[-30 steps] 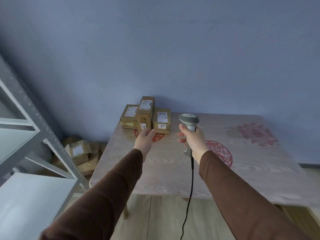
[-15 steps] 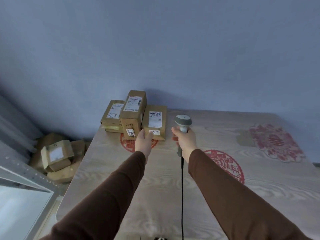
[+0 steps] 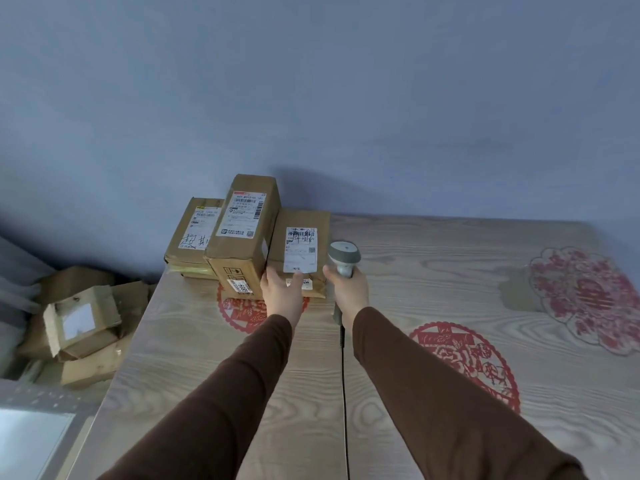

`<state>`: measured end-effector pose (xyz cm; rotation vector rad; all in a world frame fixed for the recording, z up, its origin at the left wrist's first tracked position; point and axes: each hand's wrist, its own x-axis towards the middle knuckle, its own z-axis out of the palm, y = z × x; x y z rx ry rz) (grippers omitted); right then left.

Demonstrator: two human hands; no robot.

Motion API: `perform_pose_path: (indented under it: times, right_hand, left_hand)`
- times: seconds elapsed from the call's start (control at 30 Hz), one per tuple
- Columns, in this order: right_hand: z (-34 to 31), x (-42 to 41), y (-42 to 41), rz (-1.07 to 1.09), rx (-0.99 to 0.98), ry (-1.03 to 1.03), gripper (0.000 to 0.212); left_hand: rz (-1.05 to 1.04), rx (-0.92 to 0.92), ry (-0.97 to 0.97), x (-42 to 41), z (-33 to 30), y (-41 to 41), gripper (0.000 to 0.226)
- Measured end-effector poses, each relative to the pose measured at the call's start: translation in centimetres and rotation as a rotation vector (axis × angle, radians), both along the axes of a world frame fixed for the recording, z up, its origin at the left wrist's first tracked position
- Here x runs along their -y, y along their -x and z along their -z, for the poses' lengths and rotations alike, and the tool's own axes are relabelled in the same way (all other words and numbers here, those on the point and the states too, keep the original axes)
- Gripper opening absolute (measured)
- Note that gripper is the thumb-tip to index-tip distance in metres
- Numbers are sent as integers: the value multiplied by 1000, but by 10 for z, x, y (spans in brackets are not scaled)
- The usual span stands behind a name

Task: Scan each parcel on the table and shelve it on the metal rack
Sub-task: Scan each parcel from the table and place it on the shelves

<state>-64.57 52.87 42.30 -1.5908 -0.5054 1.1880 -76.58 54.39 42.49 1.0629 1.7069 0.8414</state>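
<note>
Mostly illegible parcel (image 3: pixel 298 252) labels; left hand (image 3: pixel 282 292) flat, touching parcel, right hand (image 3: pixel 348 289) gripping scanner (image 3: pixel 343 256).

Directly ahead of the left hand (image 3: pixel 281 292), the way is blocked by three parcels packed side by side at the far left corner of the table (image 3: pixel 433 271): the right parcel (image 3: pixel 300 252) is touched at its near face, the tall middle parcel (image 3: pixel 242 237) stands just left of the fingers, and the left parcel (image 3: pixel 194 237) lies beyond it. Behind them the wall (image 3: pixel 346 98) closes off passage. To the right of the right hand (image 3: pixel 348 289), which is wrapped around the scanner (image 3: pixel 343 259), open tabletop is left. The scanner's cable (image 3: pixel 343 393) is run between the forearms.
</note>
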Motion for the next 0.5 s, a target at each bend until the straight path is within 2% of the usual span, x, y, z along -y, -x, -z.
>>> perform_pose_path:
  times: [0.13,0.3,0.4,0.5]
  right_hand:
    - [13,-9,-2,-7,-62,12,26]
    - [20,-14,-9,6,-68,18,18]
    - [19,-13,-16,21,-18,30,17]
    - [19,-13,-24,46,-10,28,21]
  left_hand:
    - [9,-62,31,-8,9,-4,81]
    - [-14,-73,73,-14,14,-11,75]
    - [-28,23,93,-15,16,-16,68]
    - [-133,173,54,-24,16,-20,65]
